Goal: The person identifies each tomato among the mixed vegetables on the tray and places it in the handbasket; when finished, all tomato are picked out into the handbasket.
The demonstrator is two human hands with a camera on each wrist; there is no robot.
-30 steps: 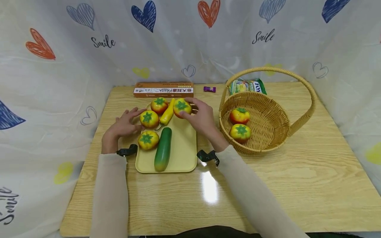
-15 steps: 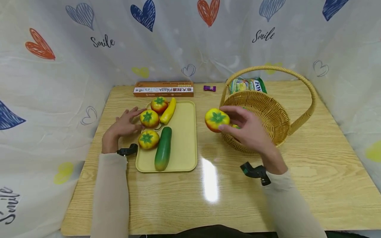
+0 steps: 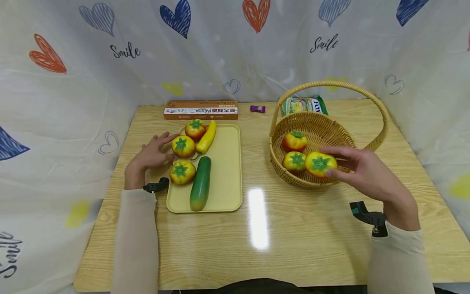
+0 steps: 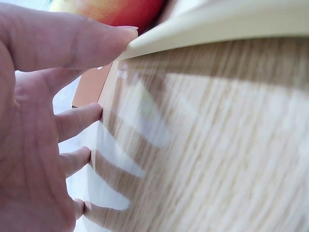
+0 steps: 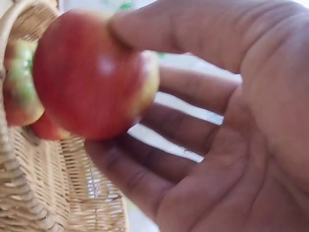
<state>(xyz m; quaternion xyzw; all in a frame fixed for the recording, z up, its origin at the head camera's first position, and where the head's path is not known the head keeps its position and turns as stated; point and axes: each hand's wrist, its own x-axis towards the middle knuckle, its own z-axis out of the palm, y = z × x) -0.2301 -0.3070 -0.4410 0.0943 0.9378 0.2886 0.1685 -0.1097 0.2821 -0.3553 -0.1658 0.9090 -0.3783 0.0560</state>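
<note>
My right hand (image 3: 367, 171) pinches a yellow-red tomato (image 3: 320, 164) with a green star-shaped top, between thumb and fingers. It is over the front right of the wicker basket (image 3: 330, 130); the right wrist view shows the tomato's red underside (image 5: 91, 77). Two similar tomatoes, one behind (image 3: 294, 141) and one in front (image 3: 294, 162), lie inside the basket. My left hand (image 3: 150, 155) rests at the left edge of the yellow tray (image 3: 224, 171); its thumb touches the rim (image 4: 193, 41) and its other fingers reach down to the table. Nearest to it on the tray is another tomato (image 3: 183, 146).
Also on the tray are a green cucumber (image 3: 200, 185), a yellow pepper (image 3: 207, 138) and two more tomatoes, near (image 3: 182, 172) and far (image 3: 196, 129). A pasta box (image 3: 200, 110), a small purple packet (image 3: 258, 109) and a green bag (image 3: 304, 105) lie along the back. The basket's handle arches high.
My right hand has carried the tomato from the tray's upper right, rightward across the table, to over the basket. The left hand has stayed by the tray.
</note>
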